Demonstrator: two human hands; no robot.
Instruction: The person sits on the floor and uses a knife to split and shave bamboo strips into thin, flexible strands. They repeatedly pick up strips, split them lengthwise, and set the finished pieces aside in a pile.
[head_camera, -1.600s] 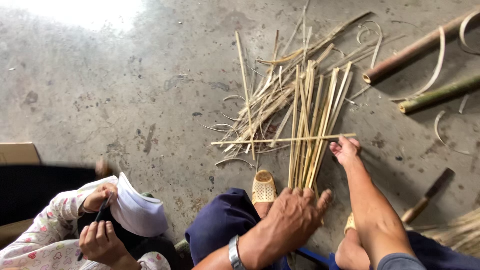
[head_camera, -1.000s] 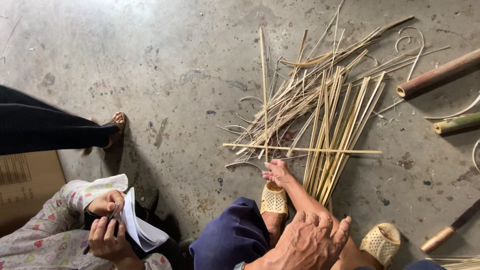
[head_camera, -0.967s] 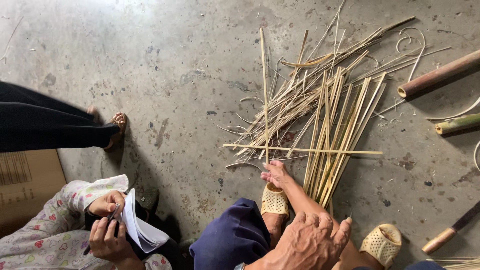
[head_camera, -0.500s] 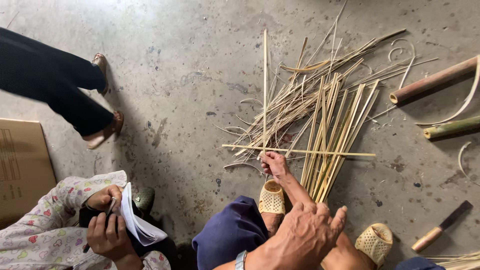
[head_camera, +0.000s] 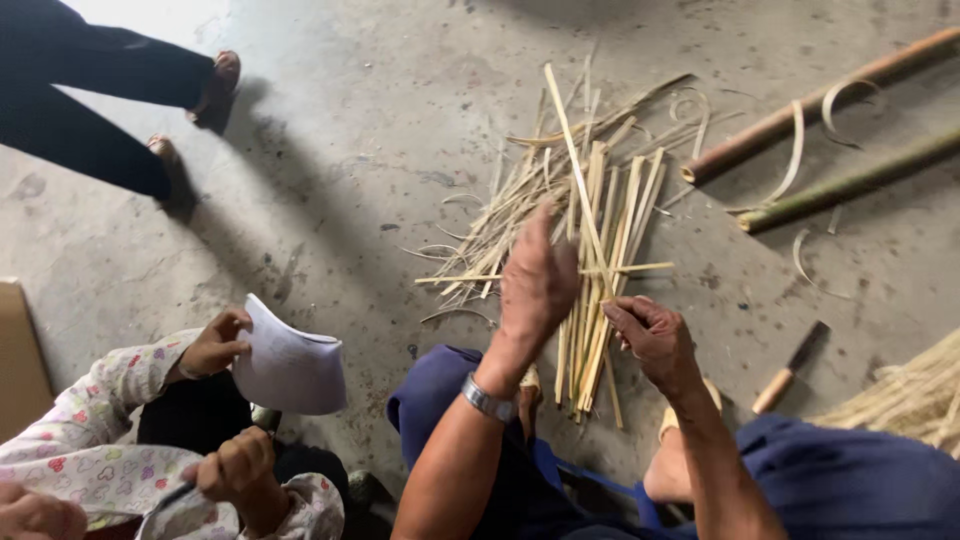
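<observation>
Grey concrete floor (head_camera: 330, 190), cracked and stained, carried the work. Bamboo strips (head_camera: 590, 240) lay fanned ahead of the knees, one long strip (head_camera: 575, 165) raised diagonally. Right hand (head_camera: 650, 340) pinched that strip's lower end; left hand (head_camera: 537, 280) hovered open, fingers straight. Likely risks: splinters, or the strip snagging the crosswise sliver. Bamboo poles (head_camera: 800, 115) lay far right; a seated person's paper (head_camera: 290, 365) near left; a wooden-handled knife (head_camera: 790, 368) beside the right leg.
</observation>
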